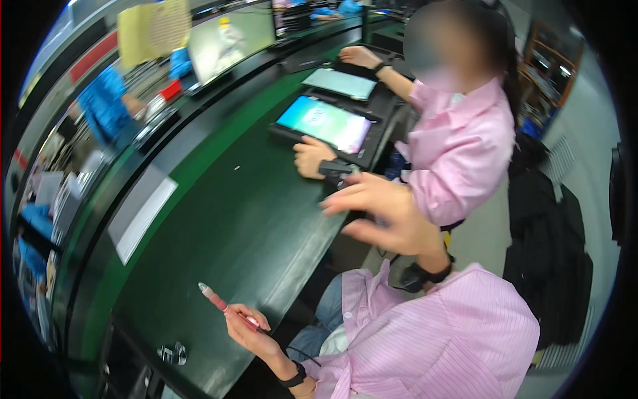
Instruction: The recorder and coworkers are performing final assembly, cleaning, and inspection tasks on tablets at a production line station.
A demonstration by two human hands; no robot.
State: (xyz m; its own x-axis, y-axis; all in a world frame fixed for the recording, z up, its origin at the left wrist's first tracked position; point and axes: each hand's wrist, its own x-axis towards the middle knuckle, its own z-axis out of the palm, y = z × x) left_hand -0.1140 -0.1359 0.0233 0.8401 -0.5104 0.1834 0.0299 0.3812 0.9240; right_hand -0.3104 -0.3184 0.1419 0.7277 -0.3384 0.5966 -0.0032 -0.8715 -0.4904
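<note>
In my left hand, a slim pink pen with a pale, shiny tip slants up and to the left. The fingers are closed round its lower part, over the near end of the green tabletop. My right hand is raised by the table's right edge, slightly blurred, with its fingers apart and nothing in them. Just beyond it is a co-worker's wrist with a black band. Black bands also circle both of my wrists.
A co-worker in a pink shirt sits at the right, hands beside a lit tablet and a second, paler tablet. White paper lies along the left edge. A monitor stands behind; a small clear object is at lower left.
</note>
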